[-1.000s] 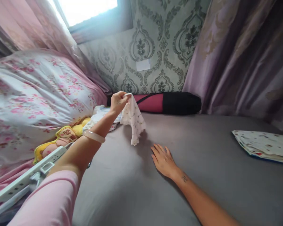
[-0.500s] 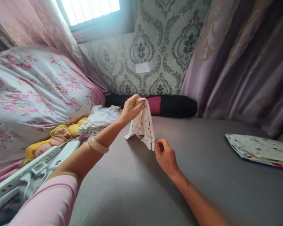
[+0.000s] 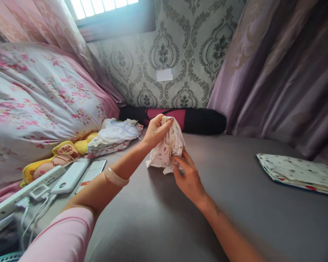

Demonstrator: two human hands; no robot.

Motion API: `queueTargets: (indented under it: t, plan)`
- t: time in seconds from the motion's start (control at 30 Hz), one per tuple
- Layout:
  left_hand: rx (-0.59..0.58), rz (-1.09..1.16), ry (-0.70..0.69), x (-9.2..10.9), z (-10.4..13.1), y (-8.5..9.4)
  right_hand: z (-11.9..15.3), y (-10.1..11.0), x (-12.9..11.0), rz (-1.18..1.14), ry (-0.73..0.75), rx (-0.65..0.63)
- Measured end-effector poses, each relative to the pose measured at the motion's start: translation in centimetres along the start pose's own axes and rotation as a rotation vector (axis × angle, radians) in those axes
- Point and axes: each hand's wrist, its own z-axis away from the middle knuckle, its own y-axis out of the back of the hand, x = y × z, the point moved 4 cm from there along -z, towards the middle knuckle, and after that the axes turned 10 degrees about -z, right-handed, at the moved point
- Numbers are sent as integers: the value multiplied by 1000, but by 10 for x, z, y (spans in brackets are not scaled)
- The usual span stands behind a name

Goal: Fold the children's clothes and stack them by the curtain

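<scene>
Left hand (image 3: 155, 130) pinches top edge of small white printed cloth (image 3: 166, 149), held above grey mattress (image 3: 235, 189); right hand (image 3: 187, 176) grips lower edge. Step: folding. Next: align edges squarely

one head view, close, looking forward and down across a grey bed (image 3: 158, 218).

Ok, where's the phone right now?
The phone lies flat at the left of the head view, on the grey bed surface beside the white power bank, just left of the left forearm.
</scene>
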Motion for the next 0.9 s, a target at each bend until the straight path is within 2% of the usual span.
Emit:
queueTargets:
  t: [0.1, 0.17, 0.37, 0.5, 0.6, 0.67, 0.8, 0.9]
  plan:
    - [2, 84, 76, -5, 5, -2, -2, 2, 2, -25, -22, 7]
    - [14, 124, 133, -13, 9, -1, -5, 9, 2, -53, -24, 56]
    - [-24, 220, 327, -46, 28, 0, -16, 44, 5, -3, -139, 205]
    - [-102, 338, 387, -62, 46, -10, -21, 64, 10, 57, -229, 239]
    - [-188, 412, 405, -68, 58, -22, -24, 76, 17, 96, -283, 196]
    - [-234, 411, 410, -71, 64, -29, -26, 81, 23, 97, -313, 117]
    - [-336, 359, 399, -73, 72, -35, -27, 92, 33, 150, -340, -62]
    - [-394, 254, 382, -76, 76, -37, -28, 100, 38, 193, -374, -109]
